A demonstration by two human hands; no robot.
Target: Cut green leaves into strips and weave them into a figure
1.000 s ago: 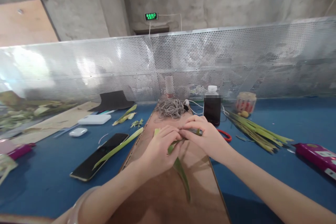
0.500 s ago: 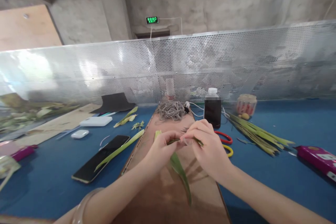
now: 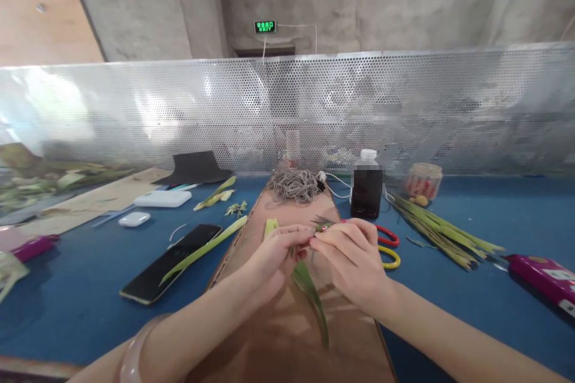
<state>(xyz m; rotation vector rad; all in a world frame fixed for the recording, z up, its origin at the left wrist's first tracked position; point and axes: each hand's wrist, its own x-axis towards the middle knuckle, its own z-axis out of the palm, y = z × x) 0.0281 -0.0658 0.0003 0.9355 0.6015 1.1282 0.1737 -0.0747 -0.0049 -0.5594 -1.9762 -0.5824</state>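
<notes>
Over the brown board (image 3: 287, 341), my left hand (image 3: 272, 260) and my right hand (image 3: 353, 263) meet with fingers pinched together. A narrow green leaf strip (image 3: 322, 227) is held between them, mostly hidden by the fingers. On the board below lies a longer, wider green leaf (image 3: 312, 296), its upper end covered by my hands. A pale green leaf end (image 3: 271, 226) shows just behind my left hand. Scissors with red and yellow handles (image 3: 390, 257) lie beside my right hand, partly covered by it.
Grey string (image 3: 294, 185) lies piled at the board's far end, near a dark bottle (image 3: 366, 191). Leaf strips (image 3: 442, 230), a jar (image 3: 423, 181) and a magenta tool (image 3: 541, 278) are at right. A phone (image 3: 173, 263) with a leaf across it lies at left.
Both hands still pinch at the same place, but my fingers have shifted and my right hand has turned. The green strip now shows above the fingertips. The view has shifted slightly.
</notes>
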